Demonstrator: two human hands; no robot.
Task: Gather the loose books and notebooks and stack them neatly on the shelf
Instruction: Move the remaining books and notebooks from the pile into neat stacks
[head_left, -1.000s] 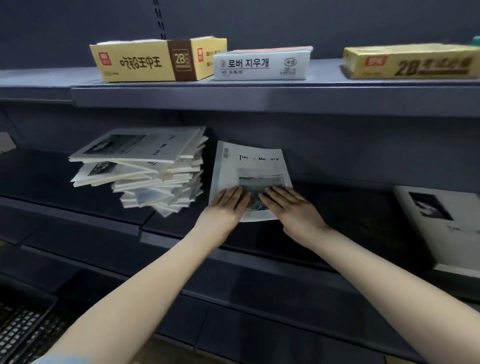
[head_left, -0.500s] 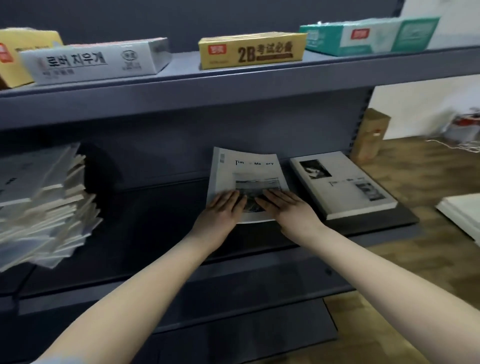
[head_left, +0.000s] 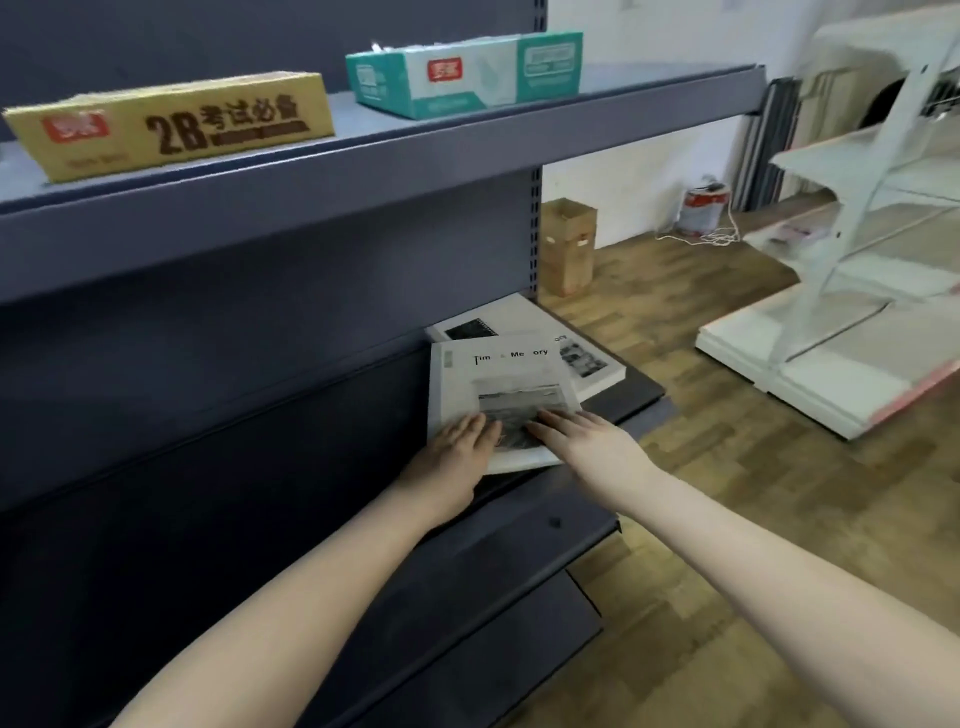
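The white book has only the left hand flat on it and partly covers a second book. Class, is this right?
No: the head view shows both the left hand and the right hand flat on the white book. It does partly cover the second book.

A yellow box (head_left: 171, 127) and a teal box (head_left: 462, 73) are sitting above me; a carton (head_left: 569, 249) and a tin (head_left: 704, 210) are standing on the floor (head_left: 727, 467).

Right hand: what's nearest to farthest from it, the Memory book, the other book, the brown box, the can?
1. Memory book, touching the right hand.
2. Other book, just behind, partly underneath.
3. Brown box, on the floor beyond.
4. Can, by the far wall.
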